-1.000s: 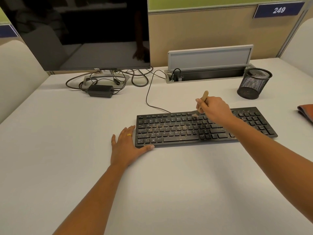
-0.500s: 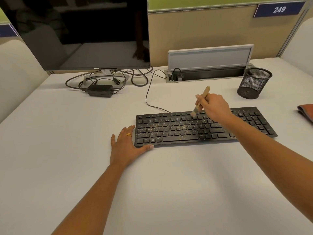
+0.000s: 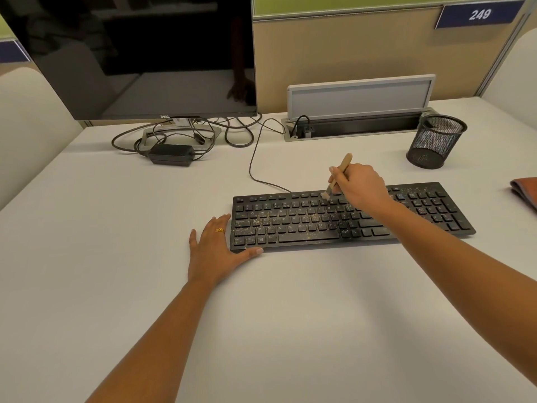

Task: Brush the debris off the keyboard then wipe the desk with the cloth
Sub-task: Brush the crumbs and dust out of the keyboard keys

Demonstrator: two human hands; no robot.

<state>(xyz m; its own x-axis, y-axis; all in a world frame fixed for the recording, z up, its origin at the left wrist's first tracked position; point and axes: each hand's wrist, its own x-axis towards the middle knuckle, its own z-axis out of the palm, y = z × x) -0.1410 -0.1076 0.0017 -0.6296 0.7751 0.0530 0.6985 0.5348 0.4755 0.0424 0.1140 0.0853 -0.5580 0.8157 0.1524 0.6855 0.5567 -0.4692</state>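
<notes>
Black keyboard (image 3: 305,219) lies mid-bench (image 3: 116,257), keys speckled with yellowish debris (image 3: 293,226). My right hand (image 3: 363,184): fingers (image 3: 348,175) curled round the wooden brush (image 3: 346,161), bristles touching the top key rows. My left hand (image 3: 215,248): flat and straight on the bench, thumb against the keyboard's near left corner. Orange-brown cloth (image 3: 526,190) at far right edge, apart.

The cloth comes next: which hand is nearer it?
Right. The right hand, over the keyboard, is left of the cloth; the left hand lies at the keyboard's left end.
</notes>
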